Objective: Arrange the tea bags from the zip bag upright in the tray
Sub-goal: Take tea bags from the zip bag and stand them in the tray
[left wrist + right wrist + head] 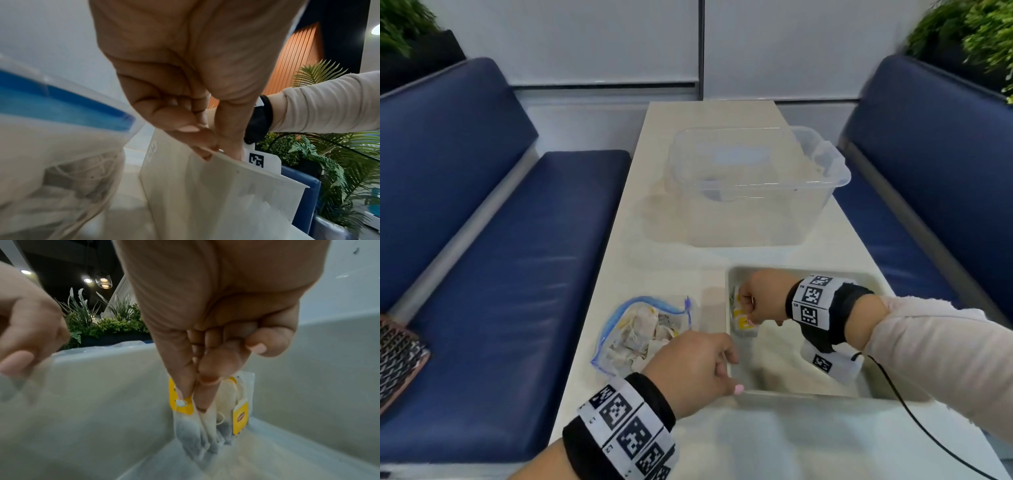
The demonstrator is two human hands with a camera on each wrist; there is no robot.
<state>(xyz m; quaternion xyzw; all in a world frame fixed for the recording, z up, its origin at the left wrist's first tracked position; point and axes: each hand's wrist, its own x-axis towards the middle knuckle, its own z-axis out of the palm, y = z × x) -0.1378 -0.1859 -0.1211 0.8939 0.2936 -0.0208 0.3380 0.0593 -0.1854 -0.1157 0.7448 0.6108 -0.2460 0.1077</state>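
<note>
Several tea bags (pixel 197 423) upright in tray (pixel 804 394) corner; zip bag (pixel 640 329) prob. half-full.

One tray (pixel 804 272) (two hands (pixel 690 368))

Your right hand (pixel 207 340) pinches the top of a tea bag (pixel 189 426) in the tray (pixel 102 394) corner, thumb and fingertips (pixel 205 392) together. More tea bags stand upright just beside it, yellow tags (pixel 239 417) showing. Your left hand (pixel 26 331) is at the tray's rim.
</note>
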